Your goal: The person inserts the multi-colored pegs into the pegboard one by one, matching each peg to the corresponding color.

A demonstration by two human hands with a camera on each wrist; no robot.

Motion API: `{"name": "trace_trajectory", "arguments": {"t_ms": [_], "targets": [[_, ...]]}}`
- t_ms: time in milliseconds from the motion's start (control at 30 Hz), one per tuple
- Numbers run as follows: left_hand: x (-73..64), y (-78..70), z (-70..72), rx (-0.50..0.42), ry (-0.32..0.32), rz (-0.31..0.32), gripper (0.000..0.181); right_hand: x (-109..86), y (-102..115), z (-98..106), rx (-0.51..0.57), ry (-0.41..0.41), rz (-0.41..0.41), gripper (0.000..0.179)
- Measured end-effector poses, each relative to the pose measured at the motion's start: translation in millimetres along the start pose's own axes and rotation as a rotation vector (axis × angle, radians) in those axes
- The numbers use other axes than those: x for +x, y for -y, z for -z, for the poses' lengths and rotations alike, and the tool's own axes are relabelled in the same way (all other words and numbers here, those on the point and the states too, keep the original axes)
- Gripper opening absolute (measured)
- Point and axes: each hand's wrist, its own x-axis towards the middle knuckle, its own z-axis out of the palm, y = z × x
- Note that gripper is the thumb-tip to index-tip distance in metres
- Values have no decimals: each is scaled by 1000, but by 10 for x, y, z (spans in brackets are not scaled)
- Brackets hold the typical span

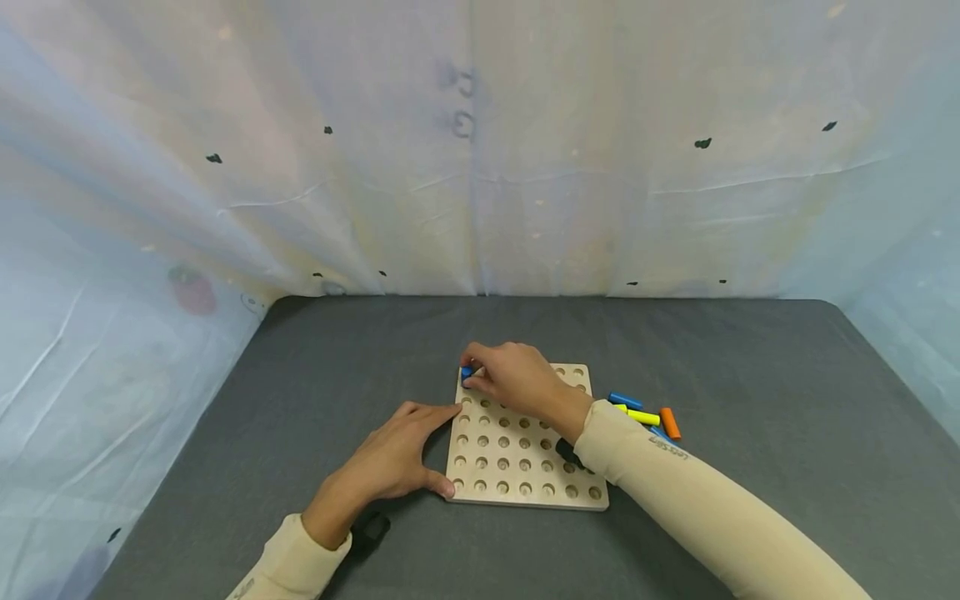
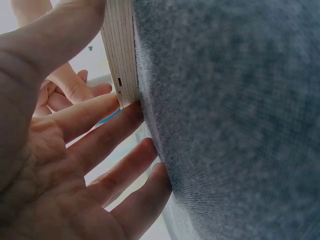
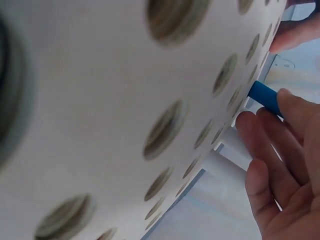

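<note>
A pale wooden pegboard [image 1: 514,453] with rows of round holes lies flat on the dark table. Over its far left corner, my right hand [image 1: 521,379] pinches a blue peg [image 3: 265,97] between thumb and fingers. The peg's lower end meets the board there; how deep it sits in a hole cannot be told. My left hand [image 1: 397,454] spreads along the board's left side, its thumb at the near left corner and its index finger farther up the edge. In the left wrist view, fingertips [image 2: 131,111] touch the board's layered side and the tabletop.
Right of the board lie loose pegs: a blue peg [image 1: 625,400], a yellow peg [image 1: 643,417], an orange peg [image 1: 670,423] and others partly covered by the right sleeve [image 1: 675,475]. A pale printed curtain [image 1: 525,208] hangs behind the dark table [image 1: 360,358].
</note>
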Motion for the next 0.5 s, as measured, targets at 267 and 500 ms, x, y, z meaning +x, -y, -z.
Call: {"name": "trace_trajectory", "arguments": {"t_ms": [267, 500], "targets": [[-5, -1, 6, 0, -7, 1, 106, 4, 14, 21, -7, 25, -37, 27], [-16, -8, 10, -6, -9, -1, 107, -16, 11, 30, 16, 20, -16, 24]]}}
